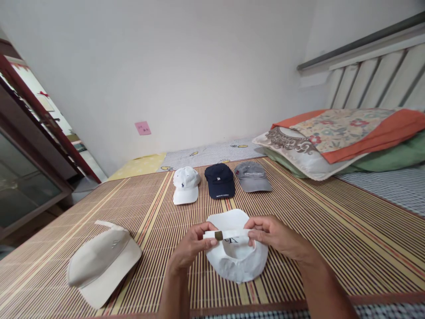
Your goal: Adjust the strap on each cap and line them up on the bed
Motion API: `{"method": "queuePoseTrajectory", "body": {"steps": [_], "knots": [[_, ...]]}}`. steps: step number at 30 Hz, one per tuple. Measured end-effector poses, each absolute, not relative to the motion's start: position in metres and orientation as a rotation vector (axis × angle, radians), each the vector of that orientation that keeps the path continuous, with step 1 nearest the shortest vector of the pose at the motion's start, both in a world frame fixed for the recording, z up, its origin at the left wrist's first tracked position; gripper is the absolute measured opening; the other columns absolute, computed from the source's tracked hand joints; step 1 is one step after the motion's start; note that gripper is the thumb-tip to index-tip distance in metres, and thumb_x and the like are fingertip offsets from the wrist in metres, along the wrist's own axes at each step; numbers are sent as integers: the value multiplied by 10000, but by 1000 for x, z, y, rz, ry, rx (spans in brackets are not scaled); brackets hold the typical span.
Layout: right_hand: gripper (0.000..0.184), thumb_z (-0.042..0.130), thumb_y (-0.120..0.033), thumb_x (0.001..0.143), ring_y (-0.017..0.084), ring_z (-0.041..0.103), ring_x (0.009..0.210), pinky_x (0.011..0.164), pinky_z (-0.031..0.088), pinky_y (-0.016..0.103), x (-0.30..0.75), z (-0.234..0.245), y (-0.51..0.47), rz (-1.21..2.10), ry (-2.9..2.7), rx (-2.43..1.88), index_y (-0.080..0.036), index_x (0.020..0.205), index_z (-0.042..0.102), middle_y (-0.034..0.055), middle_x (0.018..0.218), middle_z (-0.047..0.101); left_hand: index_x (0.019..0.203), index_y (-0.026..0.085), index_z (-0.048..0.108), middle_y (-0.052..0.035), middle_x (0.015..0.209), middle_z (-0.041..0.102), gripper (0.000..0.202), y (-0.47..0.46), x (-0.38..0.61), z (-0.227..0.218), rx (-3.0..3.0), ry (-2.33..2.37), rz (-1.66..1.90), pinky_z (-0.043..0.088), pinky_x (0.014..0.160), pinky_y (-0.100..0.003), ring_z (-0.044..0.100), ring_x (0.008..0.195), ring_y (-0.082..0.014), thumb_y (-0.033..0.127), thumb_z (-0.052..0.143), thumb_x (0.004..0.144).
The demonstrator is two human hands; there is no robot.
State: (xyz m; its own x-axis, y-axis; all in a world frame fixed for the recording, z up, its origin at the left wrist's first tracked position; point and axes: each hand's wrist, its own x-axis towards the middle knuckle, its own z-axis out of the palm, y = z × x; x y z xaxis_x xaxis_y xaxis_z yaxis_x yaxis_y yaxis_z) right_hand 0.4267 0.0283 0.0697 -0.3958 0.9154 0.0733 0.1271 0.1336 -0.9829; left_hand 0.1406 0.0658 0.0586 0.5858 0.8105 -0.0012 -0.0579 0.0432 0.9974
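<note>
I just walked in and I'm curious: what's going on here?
A person holds the near white cap's strap in both hands: left hand by the olive clasp, right hand toward the other end. On the striped mat beyond it, a far white cap, a navy cap and a gray cap form a row; a beige cap lies to the left.

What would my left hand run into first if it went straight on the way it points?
Your left hand pinches the strap of the nearer white cap and points rightward along it. Beyond that, the first thing in line looks like your right hand, though depth is hard to judge.
</note>
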Motion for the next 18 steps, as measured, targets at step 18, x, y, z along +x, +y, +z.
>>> {"method": "queuePoseTrajectory", "body": {"steps": [18], "knots": [[213, 643, -234, 954, 216, 695, 1053, 947, 479, 372, 381, 113, 4, 844, -1827, -1146, -260, 1128, 764, 28, 1121, 779, 779, 152, 636, 45, 655, 500, 398, 63, 151, 59, 1388, 664, 790, 275, 579, -235, 379, 590, -80, 514, 785, 853]]}}
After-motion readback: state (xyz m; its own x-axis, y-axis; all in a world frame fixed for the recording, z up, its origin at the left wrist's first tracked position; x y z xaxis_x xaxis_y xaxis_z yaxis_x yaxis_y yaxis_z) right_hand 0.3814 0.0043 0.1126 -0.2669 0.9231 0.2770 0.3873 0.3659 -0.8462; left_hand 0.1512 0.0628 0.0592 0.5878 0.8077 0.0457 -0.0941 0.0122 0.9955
